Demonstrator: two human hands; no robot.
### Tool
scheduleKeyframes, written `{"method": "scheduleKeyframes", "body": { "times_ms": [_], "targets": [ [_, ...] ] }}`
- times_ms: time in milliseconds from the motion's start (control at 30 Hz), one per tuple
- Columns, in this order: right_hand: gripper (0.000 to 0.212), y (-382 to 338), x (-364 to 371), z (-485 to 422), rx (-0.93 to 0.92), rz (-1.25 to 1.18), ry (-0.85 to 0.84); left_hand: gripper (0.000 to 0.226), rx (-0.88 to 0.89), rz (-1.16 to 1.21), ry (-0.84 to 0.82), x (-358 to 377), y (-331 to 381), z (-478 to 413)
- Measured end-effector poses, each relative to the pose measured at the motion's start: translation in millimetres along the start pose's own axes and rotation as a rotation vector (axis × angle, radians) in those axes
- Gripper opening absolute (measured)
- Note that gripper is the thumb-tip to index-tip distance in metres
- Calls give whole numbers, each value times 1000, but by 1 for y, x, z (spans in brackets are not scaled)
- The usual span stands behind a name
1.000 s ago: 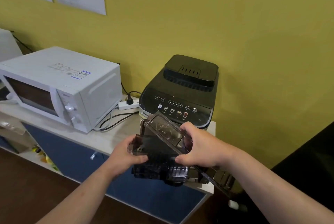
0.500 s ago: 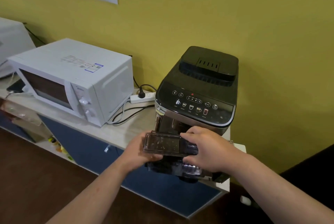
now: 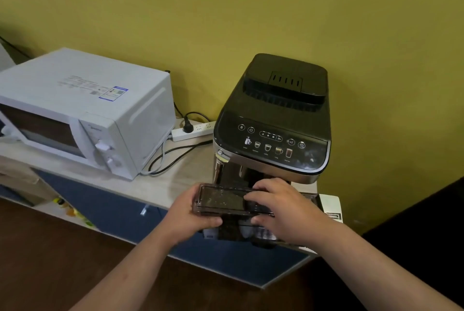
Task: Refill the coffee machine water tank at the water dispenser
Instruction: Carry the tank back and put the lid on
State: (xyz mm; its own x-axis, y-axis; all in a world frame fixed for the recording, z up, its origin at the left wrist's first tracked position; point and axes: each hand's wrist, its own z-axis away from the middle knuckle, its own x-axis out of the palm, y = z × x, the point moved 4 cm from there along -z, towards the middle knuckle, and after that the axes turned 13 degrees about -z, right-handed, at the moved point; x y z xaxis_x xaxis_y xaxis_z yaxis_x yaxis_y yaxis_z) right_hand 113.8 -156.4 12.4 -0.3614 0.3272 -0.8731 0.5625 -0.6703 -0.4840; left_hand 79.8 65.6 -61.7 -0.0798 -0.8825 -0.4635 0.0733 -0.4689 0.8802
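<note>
Low in the middle of the frame, both hands grasp the smoky water tank (image 3: pixel 221 200) before the coffee machine (image 3: pixel 273 119): left hand (image 3: pixel 190 217) clasps its left end, right hand (image 3: pixel 283 207) lies over its lid. Left on the desk (image 3: pixel 173 180) stands a microwave (image 3: pixel 82 112).

Soft, even light fills the room, rather warm and a little dim. The yellow wall (image 3: pixel 301 9) darkens toward its corners. The coffee machine (image 3: pixel 273 119) casts a faint shadow on the wall to its right, and its glossy panel shows pale glare. The wide lens bends the tabletop (image 3: pixel 175 180) edge; detail everywhere is slightly soft.
</note>
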Motion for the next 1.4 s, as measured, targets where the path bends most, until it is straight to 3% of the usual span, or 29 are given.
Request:
{"method": "scheduleKeyframes", "body": {
  "times_ms": [600,767,1167,1300,1400],
  "targets": [
    [41,13,9,9,5,112,-35,59,-3,-11,-11,0,-2,-6],
    [46,18,11,11,-15,157,-77,56,-4,-7,-23,0,0,-5],
    [42,28,3,34,-35,128,85,58,12,32,-21,1,-3,-9],
    [53,59,-13,66,80,146,198,60,35,46,-23,1,-5,-11],
    [69,77,-24,77,195,169,179,61,28,48,-27,1,-6,-12]
  ]
}}
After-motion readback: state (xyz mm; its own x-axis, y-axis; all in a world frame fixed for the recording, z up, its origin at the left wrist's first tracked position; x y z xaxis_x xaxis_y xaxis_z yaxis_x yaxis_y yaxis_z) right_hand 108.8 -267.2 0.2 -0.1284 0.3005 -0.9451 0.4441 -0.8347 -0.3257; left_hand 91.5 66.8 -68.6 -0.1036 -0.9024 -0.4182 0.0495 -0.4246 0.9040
